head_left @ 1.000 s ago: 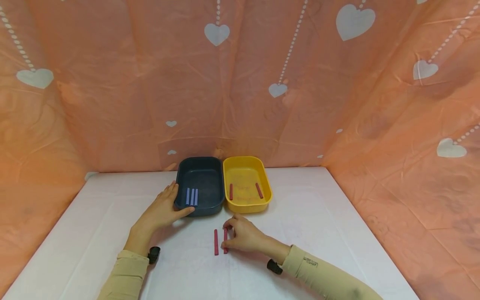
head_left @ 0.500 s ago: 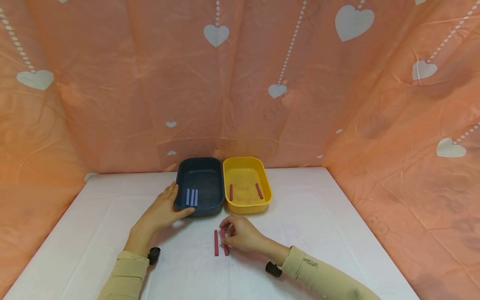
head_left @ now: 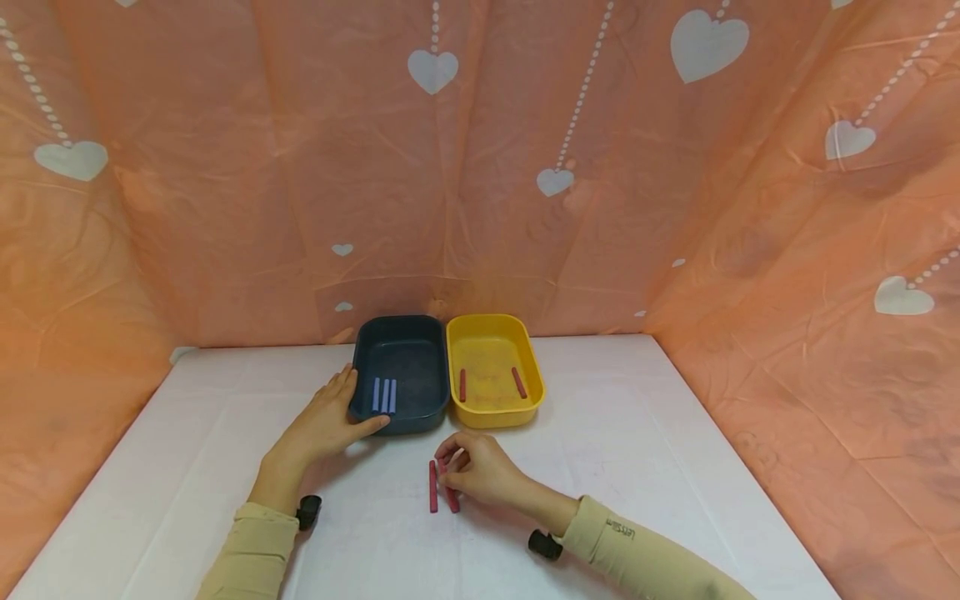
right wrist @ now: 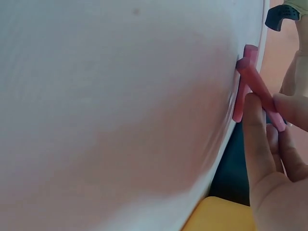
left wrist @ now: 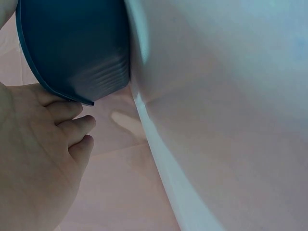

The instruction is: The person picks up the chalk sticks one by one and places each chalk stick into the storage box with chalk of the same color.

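Observation:
My right hand (head_left: 483,468) pinches a red chalk stick (right wrist: 257,84) between thumb and fingers, just above the white tabletop. In the head view its near end slants to the right, and the fingers cover its far part. Close on its left lies a second red chalk stick (head_left: 432,487). My left hand (head_left: 324,423) rests against the near left corner of a dark blue tray (head_left: 408,354), thumb along the front rim and fingers extended at the left side. Inside that tray lie three violet-blue chalk sticks (head_left: 386,396) side by side.
A yellow tray (head_left: 491,329) touches the blue one on its right. Two red chalk sticks lie in it, one at the left (head_left: 462,386) and one at the right (head_left: 519,382). An orange curtain with white hearts (head_left: 495,242) hangs behind the white tabletop (head_left: 615,433).
The right hand has shifted slightly left, tilting its red chalk stick and bringing the far end close to the other stick. The left hand and both trays have stayed in place.

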Motion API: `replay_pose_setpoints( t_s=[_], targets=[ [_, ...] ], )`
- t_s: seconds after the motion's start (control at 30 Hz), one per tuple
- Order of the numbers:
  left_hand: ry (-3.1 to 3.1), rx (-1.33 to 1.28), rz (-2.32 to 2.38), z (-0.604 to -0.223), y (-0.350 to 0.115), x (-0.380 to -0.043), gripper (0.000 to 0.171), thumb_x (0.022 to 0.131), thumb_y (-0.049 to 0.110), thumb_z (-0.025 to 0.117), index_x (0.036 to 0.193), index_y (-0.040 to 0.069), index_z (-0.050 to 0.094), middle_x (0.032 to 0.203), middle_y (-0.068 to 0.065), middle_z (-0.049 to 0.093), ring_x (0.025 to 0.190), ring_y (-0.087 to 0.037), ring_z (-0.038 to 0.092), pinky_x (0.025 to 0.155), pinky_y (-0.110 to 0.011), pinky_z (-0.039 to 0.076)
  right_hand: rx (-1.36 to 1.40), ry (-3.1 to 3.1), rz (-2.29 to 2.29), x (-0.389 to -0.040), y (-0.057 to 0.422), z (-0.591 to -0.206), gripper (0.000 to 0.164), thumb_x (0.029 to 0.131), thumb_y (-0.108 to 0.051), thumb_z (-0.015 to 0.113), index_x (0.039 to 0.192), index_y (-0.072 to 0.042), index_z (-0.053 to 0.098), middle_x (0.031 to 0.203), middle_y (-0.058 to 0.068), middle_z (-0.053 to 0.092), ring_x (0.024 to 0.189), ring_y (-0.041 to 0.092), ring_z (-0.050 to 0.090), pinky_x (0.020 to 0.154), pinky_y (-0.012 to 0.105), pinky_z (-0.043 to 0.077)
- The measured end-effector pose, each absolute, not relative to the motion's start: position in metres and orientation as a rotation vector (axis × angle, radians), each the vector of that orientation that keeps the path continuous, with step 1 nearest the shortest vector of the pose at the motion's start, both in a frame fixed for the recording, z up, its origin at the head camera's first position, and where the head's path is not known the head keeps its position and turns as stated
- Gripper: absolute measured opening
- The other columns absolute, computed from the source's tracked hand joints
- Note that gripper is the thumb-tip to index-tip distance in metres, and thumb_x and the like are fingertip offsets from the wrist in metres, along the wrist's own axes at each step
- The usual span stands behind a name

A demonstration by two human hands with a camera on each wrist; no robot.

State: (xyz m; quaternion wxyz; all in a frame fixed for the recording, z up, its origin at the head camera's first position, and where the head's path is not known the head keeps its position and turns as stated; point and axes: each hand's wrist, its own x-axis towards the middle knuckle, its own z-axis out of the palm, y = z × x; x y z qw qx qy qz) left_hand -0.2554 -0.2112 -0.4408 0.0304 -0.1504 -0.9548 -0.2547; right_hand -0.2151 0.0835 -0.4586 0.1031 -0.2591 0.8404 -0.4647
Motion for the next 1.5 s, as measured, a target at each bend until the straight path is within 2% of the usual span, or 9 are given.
replay_pose_setpoints(
  t_s=[0.3,0.67,0.83,1.1,1.5],
  targets=[
    [-2.947,-0.457,-0.792,-0.441,-0.212,-0.255,0.111,0.092,0.06,0.07,0.156,-0.017,0.023,0.165,-0.036,0.019,0.152,-0.054,0.019,0.122,-0.066,0.019,-0.76,2.492,-1.429,-0.215,0.084,-0.454,0.024,0.087,0.003,0.077,0.11,0.001,0.07,0.096,0.005,0.071,0.08,0.011,0.069,0.066,0.02,0.057],
    [-2.948,-0.448,-0.793,-0.442,-0.213,-0.255,0.112,0.091,0.061,0.071,0.157,-0.017,0.023,0.165,-0.036,0.019,0.153,-0.054,0.019,0.122,-0.067,0.02,-0.674,2.542,-1.529,-0.225,0.092,-0.432,0.025,0.092,-0.007,0.078,0.115,-0.006,0.069,0.106,0.004,0.068,0.09,0.017,0.068,0.077,0.021,0.058],
    [-2.944,-0.447,-0.793,-0.442,-0.214,-0.255,0.111,0.092,0.06,0.07,0.157,-0.017,0.023,0.166,-0.035,0.019,0.153,-0.054,0.019,0.122,-0.066,0.02,-0.716,2.554,-1.659,-0.236,0.095,-0.426,0.026,0.091,-0.002,0.077,0.115,0.001,0.069,0.109,0.013,0.07,0.089,0.023,0.07,0.076,0.021,0.059],
    [-2.951,-0.443,-0.789,-0.442,-0.213,-0.255,0.112,0.092,0.062,0.07,0.157,-0.016,0.023,0.166,-0.035,0.019,0.153,-0.054,0.019,0.122,-0.066,0.02,-0.651,2.547,-1.833,-0.256,0.1,-0.419,0.027,0.091,0.003,0.074,0.117,0.005,0.068,0.111,0.021,0.07,0.088,0.031,0.073,0.074,0.023,0.061],
    [-2.961,-0.441,-0.805,-0.441,-0.211,-0.255,0.114,0.091,0.064,0.069,0.157,-0.015,0.023,0.167,-0.033,0.018,0.154,-0.052,0.018,0.123,-0.065,0.019,-0.52,2.545,-1.894,-0.288,0.105,-0.419,0.029,0.095,-0.002,0.072,0.123,0.003,0.067,0.116,0.019,0.068,0.087,0.025,0.072,0.069,0.03,0.063]
  ],
)
